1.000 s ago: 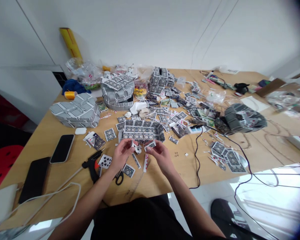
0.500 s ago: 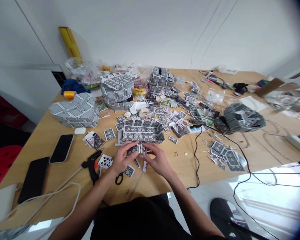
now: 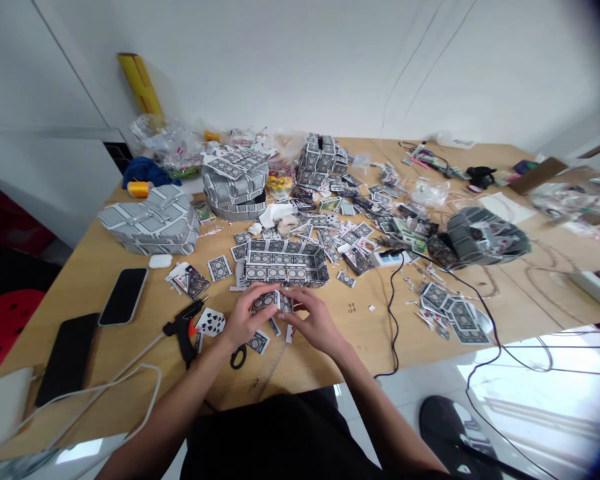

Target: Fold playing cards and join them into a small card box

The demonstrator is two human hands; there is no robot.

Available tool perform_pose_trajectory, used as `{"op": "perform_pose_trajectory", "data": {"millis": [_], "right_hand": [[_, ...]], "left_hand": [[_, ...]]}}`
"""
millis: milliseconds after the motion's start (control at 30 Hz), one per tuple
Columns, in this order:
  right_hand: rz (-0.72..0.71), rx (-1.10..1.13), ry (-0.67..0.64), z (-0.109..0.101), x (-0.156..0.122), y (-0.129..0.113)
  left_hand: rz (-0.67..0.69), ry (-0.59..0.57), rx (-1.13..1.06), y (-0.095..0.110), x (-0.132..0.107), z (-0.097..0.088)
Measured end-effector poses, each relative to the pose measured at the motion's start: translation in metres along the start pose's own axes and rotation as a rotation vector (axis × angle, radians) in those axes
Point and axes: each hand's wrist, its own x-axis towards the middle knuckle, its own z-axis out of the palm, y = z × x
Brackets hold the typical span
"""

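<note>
Between my two hands is a small piece made of patterned playing cards, held just above the table in front of an open card-covered box. My left hand pinches its left part with thumb and fingers. On the other side, my right hand has its thumb and fingertips closed on the right part. Part of the piece is hidden by my fingers. Below my hands lie a loose card, a clear ruler and a black ring-shaped handle.
A glue gun lies left of my hands, near a phone and white cables. Finished-looking card boxes stand at the back left. Scattered cards cover the middle, and a black cable hangs over the front edge.
The two card parts between my hands sit closer together, with the white gap between them narrower. My right fingers have shifted slightly to the left.
</note>
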Motion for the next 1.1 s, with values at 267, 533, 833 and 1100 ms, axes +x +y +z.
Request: {"op": "perform_pose_trajectory", "data": {"millis": [267, 533, 833, 1100], "right_hand": [[0.020, 0.020, -0.030, -0.0025, 0.0009, 0.0002], [0.072, 0.036, -0.061, -0.0048, 0.0012, 0.0031], [0.083, 0.022, -0.072, -0.0093, 0.0037, 0.0029], [0.107, 0.027, -0.046, -0.0075, 0.0029, 0.0075]], "left_hand": [[-0.067, -0.001, -0.060, 0.0005, 0.0013, 0.0021], [-0.118, 0.005, -0.076, -0.0004, 0.0020, 0.0019], [-0.152, 0.027, -0.058, -0.0027, 0.0027, 0.0026], [-0.160, 0.030, -0.041, -0.0008, 0.0041, 0.0031]]}}
